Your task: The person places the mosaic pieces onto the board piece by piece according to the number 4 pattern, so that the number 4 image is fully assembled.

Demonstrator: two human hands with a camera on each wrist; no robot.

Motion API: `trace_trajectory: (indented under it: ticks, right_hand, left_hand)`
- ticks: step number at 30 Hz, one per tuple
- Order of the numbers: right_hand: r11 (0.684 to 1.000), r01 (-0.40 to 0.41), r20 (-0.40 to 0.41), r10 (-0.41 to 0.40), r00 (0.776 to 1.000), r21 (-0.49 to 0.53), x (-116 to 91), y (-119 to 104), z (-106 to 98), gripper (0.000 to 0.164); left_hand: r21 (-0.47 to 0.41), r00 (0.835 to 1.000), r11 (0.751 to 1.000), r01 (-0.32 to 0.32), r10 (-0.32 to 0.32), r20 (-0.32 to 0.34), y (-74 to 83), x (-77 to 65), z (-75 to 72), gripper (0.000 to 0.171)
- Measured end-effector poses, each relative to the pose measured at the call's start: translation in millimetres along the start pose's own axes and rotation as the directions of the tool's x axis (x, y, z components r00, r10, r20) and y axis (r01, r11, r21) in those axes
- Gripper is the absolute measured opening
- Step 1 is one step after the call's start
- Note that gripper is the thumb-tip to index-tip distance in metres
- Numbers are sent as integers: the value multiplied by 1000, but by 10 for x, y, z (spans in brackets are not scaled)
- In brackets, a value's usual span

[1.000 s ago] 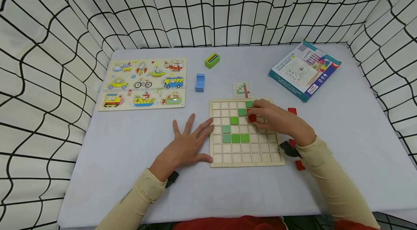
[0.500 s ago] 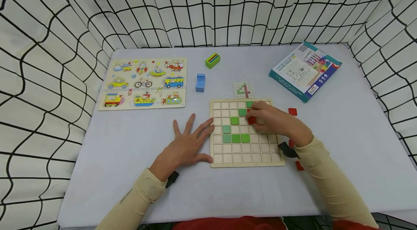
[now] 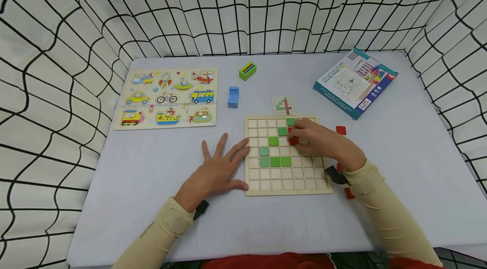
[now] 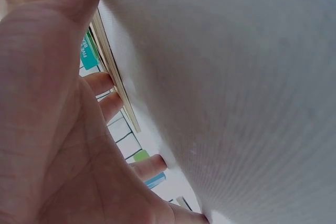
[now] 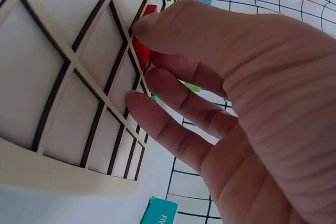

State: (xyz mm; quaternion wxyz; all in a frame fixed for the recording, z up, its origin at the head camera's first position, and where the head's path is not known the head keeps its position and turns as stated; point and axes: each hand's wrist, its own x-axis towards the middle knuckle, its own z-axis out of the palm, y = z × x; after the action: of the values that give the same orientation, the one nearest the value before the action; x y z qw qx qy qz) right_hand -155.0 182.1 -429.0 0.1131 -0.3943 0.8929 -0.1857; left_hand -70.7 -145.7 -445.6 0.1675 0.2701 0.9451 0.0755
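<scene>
A wooden grid board (image 3: 289,185) lies flat, with several green tiles (image 3: 280,161) in its cells. My right hand (image 3: 319,140) is over its upper right part, thumb and fingers pinching a red tile (image 3: 294,141) at a cell. In the right wrist view the thumb lies on the red tile (image 5: 143,53), and other fingers rest near the grid. Just above that tile another red piece shows, partly hidden by the fingers. My left hand (image 3: 220,171) lies spread on the table, its thumb and fingertips touching the board's left edge.
A small pattern card (image 3: 283,105) lies behind the board. Loose red tiles (image 3: 341,130) are to its right. A vehicle picture puzzle (image 3: 167,99), a blue block (image 3: 233,97), a striped green block (image 3: 248,71) and a teal box (image 3: 355,83) stand farther back. Black netting (image 3: 243,6) surrounds the table.
My right hand has shifted slightly left and toward me with the red tile, then stayed nearly still over the last half second. The left hand has not moved.
</scene>
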Motion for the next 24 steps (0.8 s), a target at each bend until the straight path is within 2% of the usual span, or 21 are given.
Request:
trace_trajectory:
  ticks: [9,16,24]
  right_hand:
    - [1000,9,-9,-9,1000,-24,-30,4,-37,27]
    - [989,-144,-32,142,989,-42,-256,64,-257,31]
    - [976,-208,-85,202,976,-67,-571,238,-480,30]
  left_hand:
    - [-7,1000,1000,7,-7,10,-4,7,19,107]
    - [-10,1000,1000,12,-12,15,-5,14,18,107]
    - [-15,1000,1000,14,-14,18,1,14,7,107]
